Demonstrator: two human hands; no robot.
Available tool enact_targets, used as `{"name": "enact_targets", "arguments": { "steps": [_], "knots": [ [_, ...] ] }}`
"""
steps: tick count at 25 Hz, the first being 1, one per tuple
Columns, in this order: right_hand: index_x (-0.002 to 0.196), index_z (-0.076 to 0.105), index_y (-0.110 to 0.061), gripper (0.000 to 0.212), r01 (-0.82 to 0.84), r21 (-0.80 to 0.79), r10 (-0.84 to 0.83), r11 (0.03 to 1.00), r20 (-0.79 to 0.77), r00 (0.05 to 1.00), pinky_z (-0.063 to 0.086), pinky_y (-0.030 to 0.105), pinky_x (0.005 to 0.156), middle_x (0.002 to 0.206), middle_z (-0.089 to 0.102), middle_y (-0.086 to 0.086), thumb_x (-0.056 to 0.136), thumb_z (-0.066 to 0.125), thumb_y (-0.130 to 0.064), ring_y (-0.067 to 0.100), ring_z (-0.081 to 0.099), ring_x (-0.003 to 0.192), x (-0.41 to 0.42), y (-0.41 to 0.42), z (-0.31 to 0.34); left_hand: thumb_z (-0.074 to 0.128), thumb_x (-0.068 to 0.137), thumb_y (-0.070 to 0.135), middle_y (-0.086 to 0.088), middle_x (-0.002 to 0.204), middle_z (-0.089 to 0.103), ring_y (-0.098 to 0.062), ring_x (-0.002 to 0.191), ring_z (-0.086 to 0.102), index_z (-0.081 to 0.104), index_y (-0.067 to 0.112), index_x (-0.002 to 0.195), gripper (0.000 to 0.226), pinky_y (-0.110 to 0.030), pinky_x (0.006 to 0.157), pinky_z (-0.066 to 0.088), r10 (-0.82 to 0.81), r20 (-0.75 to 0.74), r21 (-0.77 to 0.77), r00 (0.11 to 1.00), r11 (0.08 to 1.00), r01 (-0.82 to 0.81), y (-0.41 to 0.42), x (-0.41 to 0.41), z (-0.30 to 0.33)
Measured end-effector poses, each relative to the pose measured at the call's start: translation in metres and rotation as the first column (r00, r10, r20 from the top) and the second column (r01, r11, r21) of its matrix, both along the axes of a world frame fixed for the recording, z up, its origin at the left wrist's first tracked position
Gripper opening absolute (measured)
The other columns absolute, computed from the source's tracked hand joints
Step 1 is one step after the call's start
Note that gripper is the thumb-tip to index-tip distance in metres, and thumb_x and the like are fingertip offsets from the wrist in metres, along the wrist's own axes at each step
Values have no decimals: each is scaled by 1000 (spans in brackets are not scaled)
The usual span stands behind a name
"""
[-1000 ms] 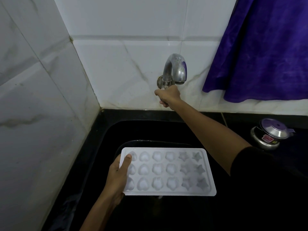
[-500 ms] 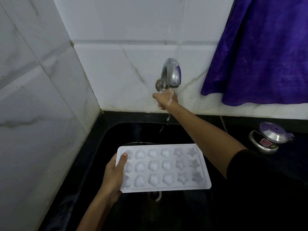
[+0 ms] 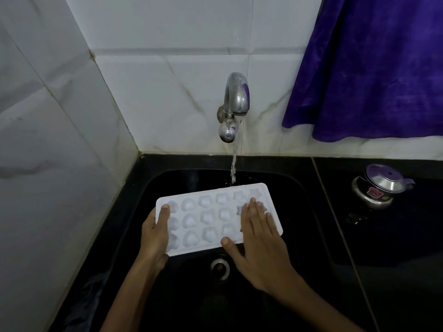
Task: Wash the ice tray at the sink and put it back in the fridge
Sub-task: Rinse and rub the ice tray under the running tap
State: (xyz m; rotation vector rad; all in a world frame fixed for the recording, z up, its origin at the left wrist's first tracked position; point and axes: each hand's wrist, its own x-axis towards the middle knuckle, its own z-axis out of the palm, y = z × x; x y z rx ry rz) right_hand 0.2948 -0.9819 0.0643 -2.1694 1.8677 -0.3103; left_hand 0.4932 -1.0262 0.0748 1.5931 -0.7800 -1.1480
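White ice tray held under a running tap over a black sink.

At lower left of centre the left hand (image 3: 153, 232) grasps the short left end of the ice tray (image 3: 211, 219), thumb curled over the top rim and fingers hidden beneath. The tray is matte white plastic, rectangular with rounded corners, cavities up; its long axis runs left to right, the right end tilted toward the upper right. Its moulded pockets look heart-shaped and flower-like at left, star-shaped at right. A thin stream from the curved, dull chrome tap (image 3: 236, 97) strikes its far edge. The right hand (image 3: 257, 232) lies flat, fingers straight, on the tray's right end. All this is above the glossy black sink (image 3: 309, 212). At upper right hangs a purple cloth (image 3: 374, 68); below it sits a small metal pot (image 3: 377, 188).
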Motion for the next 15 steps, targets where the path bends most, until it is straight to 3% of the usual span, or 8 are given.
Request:
{"name": "enact_targets", "arguments": {
  "steps": [4,9,15],
  "knots": [
    [147,-10,-4,97,142,-17,-142,990,-32,989,-16,30,113,156,-17,14,84,18,-72,22,-17,144,1,-33,15,43,96,34,3,92,64,-12,81,62,60,21,107,24,-26,54,47,-9,-20,8,1000,1000,10,-1,-7,-1],
    [150,-3,-12,91,-310,-52,308,949,-52,950,-6,35,119,157,-12,5,84,8,-74,12,-19,143,6,-18,13,44,96,33,2,89,64,-15,78,62,60,19,104,22,-27,54,47,17,-25,-19,1000,1000,-18,-8,-5,5],
    [148,-10,-6,100,-66,-67,62,996,-68,996,-13,31,116,154,-21,10,74,-7,-74,19,-22,142,-14,-27,26,43,97,34,0,93,66,-18,83,65,60,22,105,23,-29,57,50,-17,-53,-17,998,1000,16,-7,-5,2]
  ]
}}
